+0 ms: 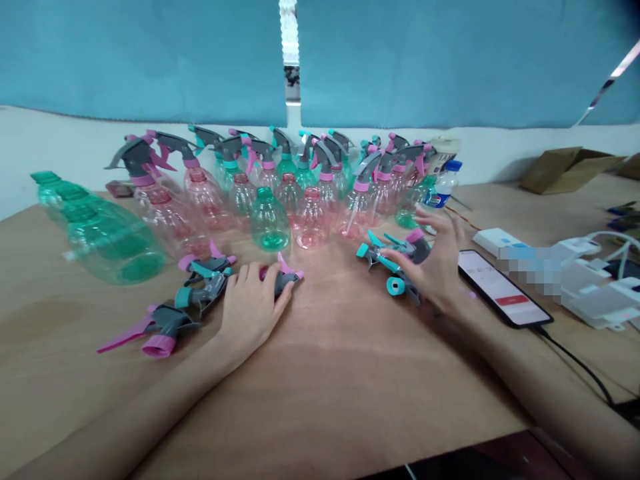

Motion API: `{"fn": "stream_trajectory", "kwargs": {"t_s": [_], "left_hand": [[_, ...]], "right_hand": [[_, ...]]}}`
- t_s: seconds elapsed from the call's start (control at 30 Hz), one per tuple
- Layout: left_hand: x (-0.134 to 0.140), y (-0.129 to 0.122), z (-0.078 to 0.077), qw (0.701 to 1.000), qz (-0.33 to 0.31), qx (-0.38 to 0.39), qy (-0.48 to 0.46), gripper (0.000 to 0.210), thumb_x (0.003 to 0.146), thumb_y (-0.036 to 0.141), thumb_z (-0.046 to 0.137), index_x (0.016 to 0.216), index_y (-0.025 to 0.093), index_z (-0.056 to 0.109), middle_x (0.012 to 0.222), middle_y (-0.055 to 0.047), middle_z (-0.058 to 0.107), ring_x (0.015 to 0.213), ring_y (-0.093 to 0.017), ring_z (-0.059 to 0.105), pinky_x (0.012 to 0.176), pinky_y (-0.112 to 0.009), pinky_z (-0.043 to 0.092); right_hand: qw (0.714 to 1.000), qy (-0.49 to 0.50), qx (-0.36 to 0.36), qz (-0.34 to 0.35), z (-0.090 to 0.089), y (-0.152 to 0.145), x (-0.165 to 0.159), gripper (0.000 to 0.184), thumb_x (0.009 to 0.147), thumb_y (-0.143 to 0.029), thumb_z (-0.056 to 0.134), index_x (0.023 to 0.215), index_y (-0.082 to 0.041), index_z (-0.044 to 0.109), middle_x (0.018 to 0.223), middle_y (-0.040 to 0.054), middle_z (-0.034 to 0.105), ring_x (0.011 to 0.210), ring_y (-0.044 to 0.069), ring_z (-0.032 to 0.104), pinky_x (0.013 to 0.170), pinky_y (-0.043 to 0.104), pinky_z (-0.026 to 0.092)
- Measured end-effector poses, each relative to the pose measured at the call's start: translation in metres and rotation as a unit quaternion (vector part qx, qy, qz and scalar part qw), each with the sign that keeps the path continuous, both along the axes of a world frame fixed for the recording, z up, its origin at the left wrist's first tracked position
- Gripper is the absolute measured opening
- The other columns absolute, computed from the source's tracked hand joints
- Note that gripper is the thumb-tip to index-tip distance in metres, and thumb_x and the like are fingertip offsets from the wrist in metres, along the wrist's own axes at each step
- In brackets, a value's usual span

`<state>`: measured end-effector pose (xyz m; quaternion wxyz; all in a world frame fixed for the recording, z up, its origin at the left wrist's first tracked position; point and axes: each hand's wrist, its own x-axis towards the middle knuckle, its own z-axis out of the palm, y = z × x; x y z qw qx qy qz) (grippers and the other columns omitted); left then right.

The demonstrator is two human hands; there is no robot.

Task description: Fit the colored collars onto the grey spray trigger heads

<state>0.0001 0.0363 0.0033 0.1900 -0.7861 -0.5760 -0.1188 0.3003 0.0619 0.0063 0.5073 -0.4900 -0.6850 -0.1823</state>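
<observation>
My left hand (253,303) rests low over the table, its fingers curled over a grey spray trigger head (286,284) with pink parts. Beside that hand lie more trigger heads, among them one with a teal collar (200,293) and one with a pink collar and lever (170,327). On the right, my right hand (437,263) has its thumb and fingers spread apart beside a small pile of grey and teal trigger heads (395,267). A grey head with a pink collar (419,245) shows between thumb and fingers; whether they touch it is unclear.
Several open green bottles (110,233) and pink bottles (312,223) stand across the table, with trigger-topped bottles (327,177) behind. To the right are a phone (505,290) on a cable, a white power strip (595,293), a blue-capped bottle (447,183) and a cardboard box (565,170).
</observation>
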Motion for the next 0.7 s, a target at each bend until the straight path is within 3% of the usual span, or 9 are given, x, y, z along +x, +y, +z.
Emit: {"fn": "stream_trajectory", "kwargs": {"t_s": [0.1, 0.3, 0.53, 0.7], "left_hand": [[0.003, -0.003, 0.000, 0.999, -0.028, -0.027, -0.038, 0.037, 0.093, 0.040, 0.039, 0.113, 0.014, 0.058, 0.100, -0.013, 0.058, 0.093, -0.029, 0.054, 0.076, -0.040, 0.043], [0.007, -0.013, -0.003, 0.979, -0.108, -0.083, -0.150, 0.035, 0.092, 0.036, 0.042, 0.120, 0.017, 0.053, 0.111, -0.012, 0.052, 0.096, -0.025, 0.055, 0.074, -0.036, 0.050], [0.006, -0.017, 0.002, 0.935, -0.224, -0.165, -0.219, 0.043, 0.084, 0.017, 0.042, 0.126, 0.021, 0.047, 0.124, -0.010, 0.047, 0.104, -0.023, 0.054, 0.088, -0.040, 0.048], [0.008, -0.014, 0.003, 0.925, -0.252, -0.203, -0.196, 0.043, 0.079, 0.011, 0.047, 0.120, 0.021, 0.050, 0.111, -0.006, 0.059, 0.101, -0.022, 0.054, 0.088, -0.039, 0.047]], "right_hand": [[0.993, -0.016, -0.001, 0.115, -0.008, -0.014, -0.025, 0.052, 0.072, -0.037, 0.074, 0.113, -0.022, 0.047, 0.108, 0.0101, 0.064, 0.108, 0.030, 0.060, 0.107, 0.060, 0.024], [0.946, -0.062, -0.141, 0.284, -0.017, -0.034, -0.052, 0.021, 0.083, -0.029, 0.064, 0.101, -0.021, 0.055, 0.098, 0.0072, 0.066, 0.095, 0.022, 0.063, 0.086, 0.041, 0.050], [0.927, -0.058, -0.217, 0.299, -0.018, -0.033, -0.054, 0.016, 0.085, -0.032, 0.062, 0.094, -0.019, 0.060, 0.090, 0.0057, 0.064, 0.085, 0.019, 0.062, 0.076, 0.035, 0.052], [0.926, -0.043, -0.225, 0.299, -0.015, -0.036, -0.054, 0.023, 0.083, -0.036, 0.064, 0.098, -0.020, 0.060, 0.093, 0.0065, 0.064, 0.088, 0.020, 0.062, 0.079, 0.037, 0.053]]}}
